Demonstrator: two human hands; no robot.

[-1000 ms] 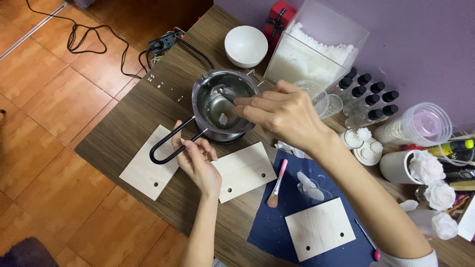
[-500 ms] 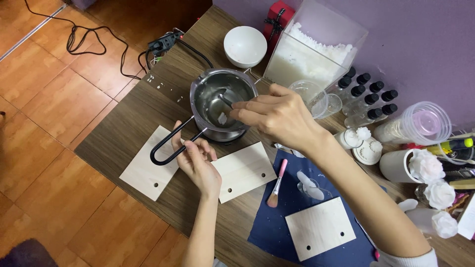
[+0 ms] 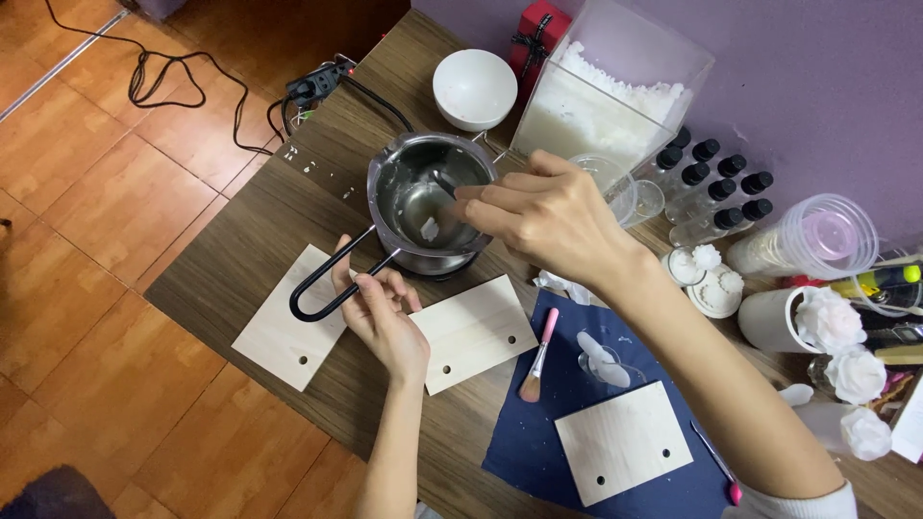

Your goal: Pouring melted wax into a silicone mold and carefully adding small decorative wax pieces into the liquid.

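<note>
On the wooden table (image 3: 240, 259), your left hand (image 3: 380, 312) grasps the black loop handle (image 3: 327, 284) of the steel pot (image 3: 428, 197). Right of it, your right hand (image 3: 548, 216) pinches a utensil (image 3: 444, 183) dipping into the pot.

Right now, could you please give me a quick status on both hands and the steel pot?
Left hand grips black loop handle. Right hand over round steel melting pot, stirring tool hidden. Small white lump in pot. Nothing in the way.
</note>
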